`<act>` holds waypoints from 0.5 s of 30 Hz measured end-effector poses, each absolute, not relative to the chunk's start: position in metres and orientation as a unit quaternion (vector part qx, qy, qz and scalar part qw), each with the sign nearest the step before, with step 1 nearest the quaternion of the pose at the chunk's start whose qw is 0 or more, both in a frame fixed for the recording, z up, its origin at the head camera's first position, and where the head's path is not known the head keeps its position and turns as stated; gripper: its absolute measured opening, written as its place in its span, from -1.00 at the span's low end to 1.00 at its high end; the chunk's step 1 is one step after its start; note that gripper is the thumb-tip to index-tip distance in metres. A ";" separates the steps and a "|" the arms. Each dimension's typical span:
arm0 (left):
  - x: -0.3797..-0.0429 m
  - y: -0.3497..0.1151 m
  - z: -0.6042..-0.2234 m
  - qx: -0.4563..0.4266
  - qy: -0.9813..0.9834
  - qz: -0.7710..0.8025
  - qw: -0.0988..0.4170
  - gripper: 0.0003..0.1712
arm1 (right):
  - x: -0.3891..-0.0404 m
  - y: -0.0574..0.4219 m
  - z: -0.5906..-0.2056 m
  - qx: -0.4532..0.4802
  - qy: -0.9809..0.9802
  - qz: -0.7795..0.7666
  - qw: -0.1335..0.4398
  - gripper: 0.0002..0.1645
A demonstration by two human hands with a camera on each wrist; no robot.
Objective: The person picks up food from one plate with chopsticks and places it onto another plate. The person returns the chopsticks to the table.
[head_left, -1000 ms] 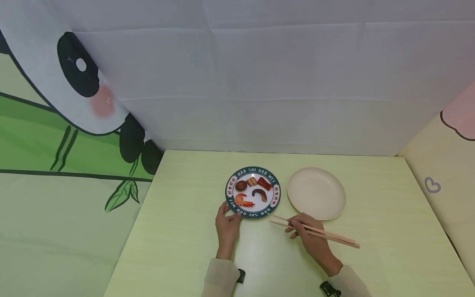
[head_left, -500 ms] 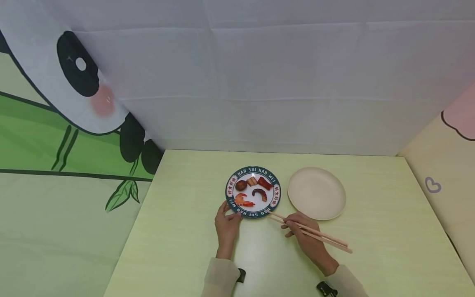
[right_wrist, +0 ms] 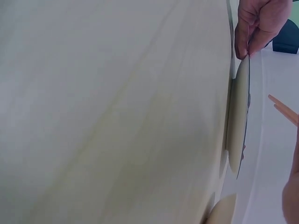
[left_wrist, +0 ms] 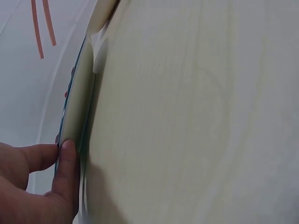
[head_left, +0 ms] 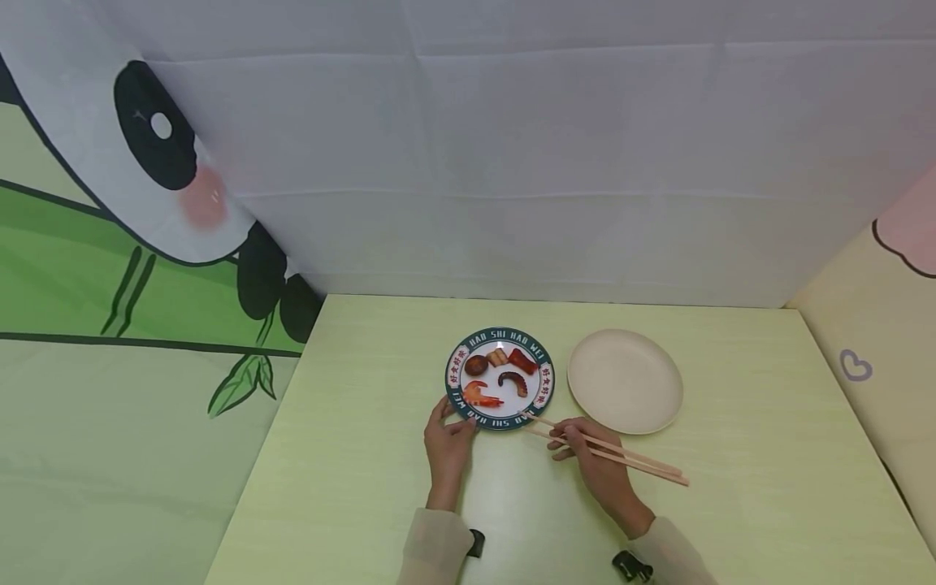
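The person wears a long, pale beige cloth left sleeve (head_left: pixel 433 546) and a matching pale beige cloth right sleeve (head_left: pixel 673 552). Both look plain, slightly loose and softly creased, and each ends just short of the wrist, leaving the bare left hand (head_left: pixel 448 451) and bare right hand (head_left: pixel 598 470) uncovered. At the inner edge of the left cuff sits a small, black, blocky wrist device (head_left: pixel 476 543); the right wrist view shows it as a dark, squarish body with a rounded part. A second black, compact device (head_left: pixel 632 566) sits by the right cuff, its outline more uneven, its finer details too small to read.
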State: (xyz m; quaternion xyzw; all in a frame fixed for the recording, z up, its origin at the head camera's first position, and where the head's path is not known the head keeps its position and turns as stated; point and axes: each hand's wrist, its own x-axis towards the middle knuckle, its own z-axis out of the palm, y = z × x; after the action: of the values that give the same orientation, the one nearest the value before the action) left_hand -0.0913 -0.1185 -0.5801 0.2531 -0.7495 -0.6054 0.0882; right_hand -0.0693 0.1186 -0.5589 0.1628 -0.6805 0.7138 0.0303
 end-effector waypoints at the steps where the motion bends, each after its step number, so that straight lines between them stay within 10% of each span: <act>1: -0.091 -0.119 -0.581 0.253 -0.750 -0.605 0.089 -0.26 | -0.070 0.117 -0.558 0.153 -0.684 0.712 0.030 -0.76; 15: -0.092 -0.119 -0.582 0.252 -0.753 -0.601 0.093 -0.25 | -0.077 0.098 -0.558 0.130 -0.672 0.729 0.023 -0.82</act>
State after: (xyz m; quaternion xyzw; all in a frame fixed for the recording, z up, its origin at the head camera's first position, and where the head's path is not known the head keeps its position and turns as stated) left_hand -0.0925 -0.1188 -0.5820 0.2519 -0.7526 -0.6012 0.0930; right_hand -0.0766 0.0975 -0.5582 0.1305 -0.6717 0.7289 0.0225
